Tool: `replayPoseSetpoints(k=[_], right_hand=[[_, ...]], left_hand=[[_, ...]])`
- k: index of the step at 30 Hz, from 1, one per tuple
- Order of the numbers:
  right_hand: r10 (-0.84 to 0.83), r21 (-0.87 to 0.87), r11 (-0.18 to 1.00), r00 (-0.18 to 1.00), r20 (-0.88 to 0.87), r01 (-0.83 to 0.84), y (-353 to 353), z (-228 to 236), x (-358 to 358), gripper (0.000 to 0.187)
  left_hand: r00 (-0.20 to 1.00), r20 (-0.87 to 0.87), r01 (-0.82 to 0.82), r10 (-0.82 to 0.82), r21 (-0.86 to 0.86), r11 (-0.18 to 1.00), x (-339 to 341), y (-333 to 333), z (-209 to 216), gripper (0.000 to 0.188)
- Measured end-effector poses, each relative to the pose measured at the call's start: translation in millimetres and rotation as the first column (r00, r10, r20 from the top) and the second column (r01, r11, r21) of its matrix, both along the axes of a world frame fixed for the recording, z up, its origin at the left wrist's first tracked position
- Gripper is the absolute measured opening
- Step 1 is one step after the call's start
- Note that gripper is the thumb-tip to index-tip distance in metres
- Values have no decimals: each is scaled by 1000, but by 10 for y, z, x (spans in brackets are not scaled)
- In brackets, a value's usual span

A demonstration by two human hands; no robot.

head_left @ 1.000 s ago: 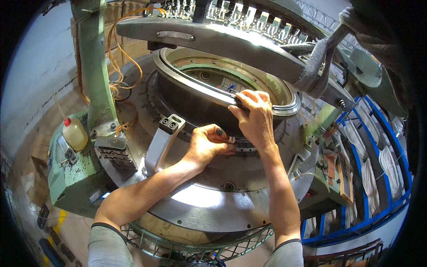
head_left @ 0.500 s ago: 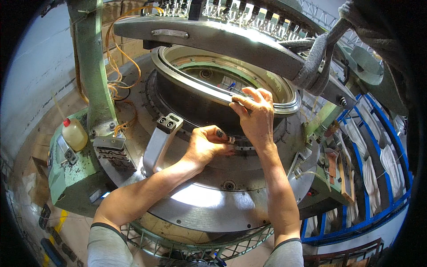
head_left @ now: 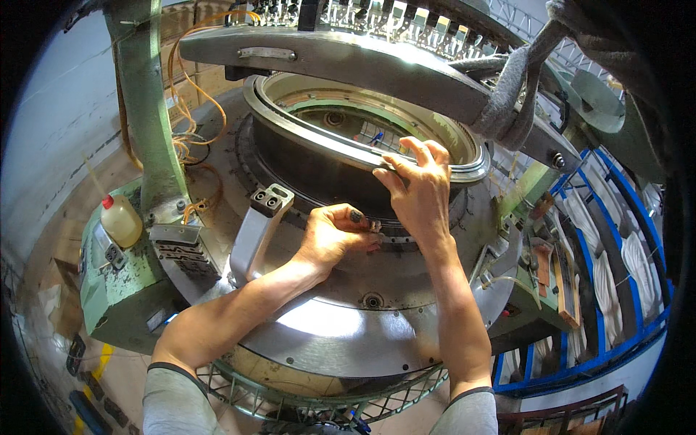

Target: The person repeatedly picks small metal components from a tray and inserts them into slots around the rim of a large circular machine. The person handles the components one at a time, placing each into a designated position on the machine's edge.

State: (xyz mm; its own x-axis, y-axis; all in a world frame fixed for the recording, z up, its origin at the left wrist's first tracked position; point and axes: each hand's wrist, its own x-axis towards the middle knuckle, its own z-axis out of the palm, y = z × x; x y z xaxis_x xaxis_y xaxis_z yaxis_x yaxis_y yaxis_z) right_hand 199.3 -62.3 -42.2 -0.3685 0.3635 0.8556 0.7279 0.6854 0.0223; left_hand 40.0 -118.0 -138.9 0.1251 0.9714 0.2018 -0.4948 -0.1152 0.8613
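My left hand (head_left: 330, 235) is closed in a pinch on a small metal piece (head_left: 375, 226), low in front of a dark cylinder (head_left: 312, 163) of a large round machine. The fingers cover most of the piece, and a dark smudge marks the thumb. Higher and to the right, my right hand (head_left: 424, 188) is at the cylinder's shiny metal rim (head_left: 326, 138). Its thumb and index finger are bent and a little apart beside the rim, the other fingers raised. Nothing can be made out between them.
A curved steel beam (head_left: 341, 61) crosses above the cylinder. A grey bracket (head_left: 257, 225) rises left of my left forearm. Further left are a green post (head_left: 145, 94) and a red-capped bottle (head_left: 121, 220). A blue rack (head_left: 616, 268) with white bundles stands at the right.
My right thumb and index finger have parted slightly at the rim, and the hand has shifted a little. My left hand keeps its pinch in nearly the same place.
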Motion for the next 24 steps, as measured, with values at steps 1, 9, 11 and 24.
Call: replayPoseSetpoints(k=[1,9,11,24], right_hand=[[21,11,1000,1000,-9,-21,-68,16,46,22],[285,-664,572,876,-390,-482,-468,-279,391,18],[239,-675,528,853,-464,-515,-500,-366,395,15],[222,-548,372,645,-731,-749,-355,-104,588,17]], left_hand=[[1000,2,2,-2,-2,1000,-2,-5,9,22],[992,47,118,-118,6,993,5,-21,28,22],[994,-12,107,-108,-23,994,11,-58,39,21],[963,-270,-6,23,63,998,188,-38,802,15]])
